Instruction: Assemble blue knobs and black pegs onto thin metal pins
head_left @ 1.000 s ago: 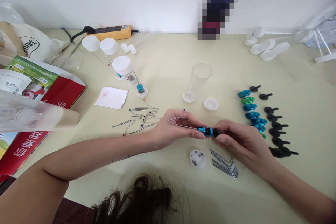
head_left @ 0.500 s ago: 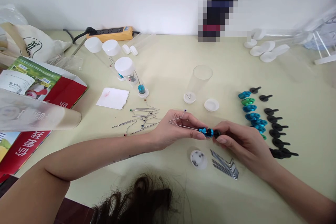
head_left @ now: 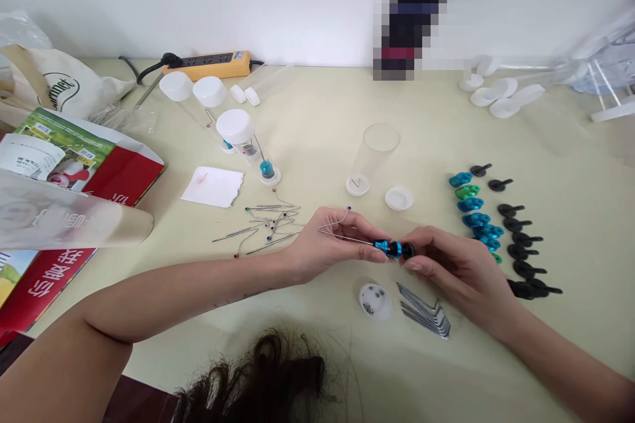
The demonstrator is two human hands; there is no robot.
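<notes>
Between thumb and fingers, my left hand (head_left: 335,242) grips a blue metal fitting (head_left: 381,245), from which a bent steel wire (head_left: 342,234) with a small dark-blue bead at its tip runs back over the hand. My right hand (head_left: 444,264) pinches a black round-headed piece (head_left: 407,251) at the fitting's right end. Whether its stem sits inside the fitting I cannot tell. Below my hands lie a white cap (head_left: 375,301) holding several tiny metal parts and a row of hex keys (head_left: 424,312).
Blue and green fittings (head_left: 471,205) and black stemmed pieces (head_left: 526,239) line the right side. Bent wires (head_left: 270,219) lie left of my hands. An uncapped clear tube (head_left: 376,152) stands ahead beside a white lid (head_left: 399,198). Capped tubes (head_left: 235,124) stand left, near a power strip (head_left: 211,65).
Both hands keep their grips on the fitting and the black piece. The whole view has shifted very slightly; nothing else visibly differs.
</notes>
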